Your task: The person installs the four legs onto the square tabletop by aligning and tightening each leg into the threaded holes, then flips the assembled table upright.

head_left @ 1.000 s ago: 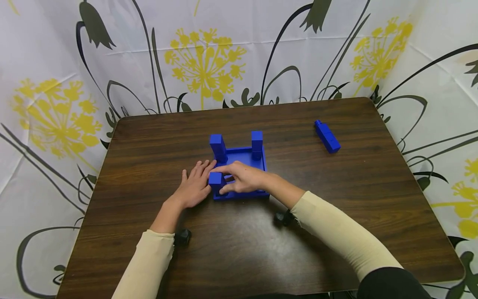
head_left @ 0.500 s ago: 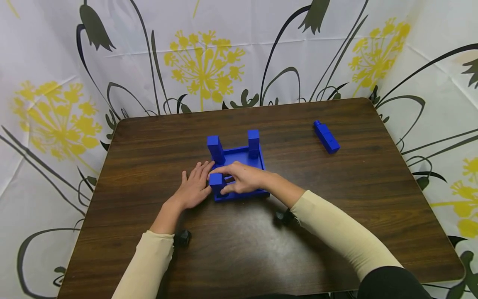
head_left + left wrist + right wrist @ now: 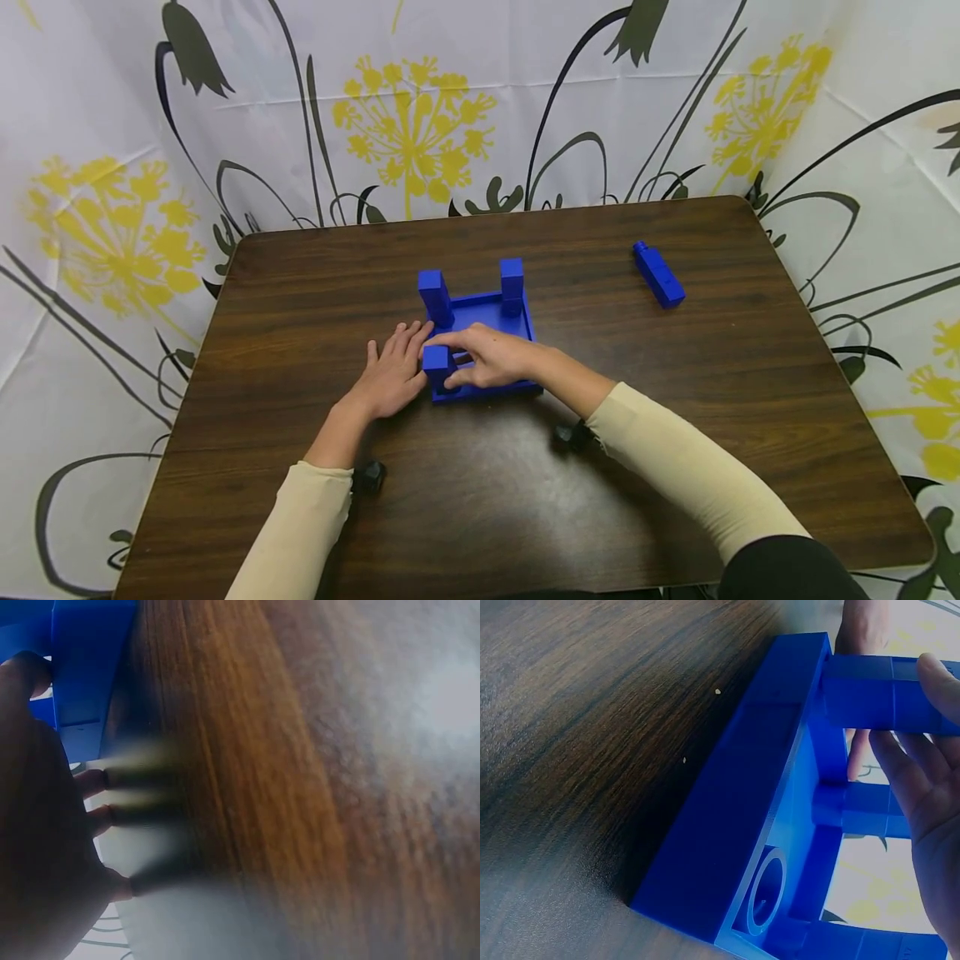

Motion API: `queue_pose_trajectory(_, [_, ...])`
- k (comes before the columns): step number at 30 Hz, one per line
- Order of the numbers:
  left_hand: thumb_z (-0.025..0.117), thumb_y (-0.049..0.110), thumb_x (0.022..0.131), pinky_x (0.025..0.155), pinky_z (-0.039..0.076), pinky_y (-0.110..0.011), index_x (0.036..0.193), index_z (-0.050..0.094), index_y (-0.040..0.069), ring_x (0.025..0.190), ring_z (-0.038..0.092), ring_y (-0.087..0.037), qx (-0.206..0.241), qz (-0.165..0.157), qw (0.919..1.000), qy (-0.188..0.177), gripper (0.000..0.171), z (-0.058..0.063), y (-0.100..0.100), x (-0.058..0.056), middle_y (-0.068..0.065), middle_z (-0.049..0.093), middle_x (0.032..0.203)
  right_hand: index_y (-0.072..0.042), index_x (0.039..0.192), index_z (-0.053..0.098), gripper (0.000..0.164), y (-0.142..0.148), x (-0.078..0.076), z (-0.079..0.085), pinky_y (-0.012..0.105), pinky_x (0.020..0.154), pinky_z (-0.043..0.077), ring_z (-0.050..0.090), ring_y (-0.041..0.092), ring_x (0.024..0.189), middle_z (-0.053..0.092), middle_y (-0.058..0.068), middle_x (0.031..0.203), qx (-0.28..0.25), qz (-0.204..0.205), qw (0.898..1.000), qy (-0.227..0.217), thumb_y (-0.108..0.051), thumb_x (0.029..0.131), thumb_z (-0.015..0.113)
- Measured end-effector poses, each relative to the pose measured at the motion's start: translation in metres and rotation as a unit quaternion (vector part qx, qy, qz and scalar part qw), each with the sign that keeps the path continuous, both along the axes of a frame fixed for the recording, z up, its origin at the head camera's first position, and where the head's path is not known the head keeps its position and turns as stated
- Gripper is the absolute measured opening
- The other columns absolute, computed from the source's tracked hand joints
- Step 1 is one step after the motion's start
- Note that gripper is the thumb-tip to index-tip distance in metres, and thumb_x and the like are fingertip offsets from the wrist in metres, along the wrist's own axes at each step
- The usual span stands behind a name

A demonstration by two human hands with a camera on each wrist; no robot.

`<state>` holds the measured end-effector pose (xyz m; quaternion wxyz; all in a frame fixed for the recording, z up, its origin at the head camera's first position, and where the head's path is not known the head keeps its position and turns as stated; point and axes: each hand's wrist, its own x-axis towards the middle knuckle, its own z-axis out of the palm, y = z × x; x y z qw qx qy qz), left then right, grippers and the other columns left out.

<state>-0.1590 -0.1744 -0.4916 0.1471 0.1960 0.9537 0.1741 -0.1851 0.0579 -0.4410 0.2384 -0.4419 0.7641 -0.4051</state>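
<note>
A shallow blue square frame with raised rims [image 3: 483,390] lies on the brown table. Blue block-like legs stand upright at three of its corners: the far left one [image 3: 435,298], the far right one [image 3: 512,287] and the near left one [image 3: 437,360]. My right hand [image 3: 491,357] reaches across the frame and grips the near left leg between thumb and fingers, seen close in the right wrist view as a leg [image 3: 859,691]. With fingers straight, my left hand [image 3: 386,379] lies on the table against the frame's left side. The near right corner shows a round socket [image 3: 769,891].
A loose blue leg [image 3: 658,275] with a round peg end lies on its side at the back right of the table [image 3: 712,400]. A white cloth [image 3: 450,50] with printed flowers hangs behind the table and along both sides.
The frame has turned slightly anticlockwise, its far legs shifting a little to the left. My right hand keeps its grip on the near left leg, and my left hand stays in place.
</note>
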Motion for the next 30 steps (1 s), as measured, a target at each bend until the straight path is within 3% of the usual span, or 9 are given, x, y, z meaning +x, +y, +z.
queue_pose_trajectory(21, [0.042,0.038,0.100,0.107,-0.002,-0.071,0.159,0.005,0.022,0.149,-0.001,-0.035,-0.010,0.002,0.9999,-0.005,0.072,0.0025,0.0031,0.0012,-0.013,0.008,0.163,-0.001,0.143,0.047,0.061,0.0003,-0.0007,0.0020,0.025,0.092,0.049,0.062,0.018,0.115,0.060,0.011,0.133,0.011,0.005,0.999,0.053,-0.019,0.091,0.073])
queue_pose_trajectory(30, [0.040,0.037,0.099,0.107,-0.003,-0.071,0.159,0.004,0.023,0.149,-0.002,-0.035,0.000,-0.001,0.9999,-0.013,0.072,0.0008,0.0011,0.0005,-0.013,0.007,0.163,-0.002,0.144,0.046,0.061,0.0003,0.0019,0.0036,0.029,0.093,0.049,0.061,0.019,0.116,0.059,0.010,0.135,0.025,-0.001,0.998,0.052,-0.019,0.092,0.072])
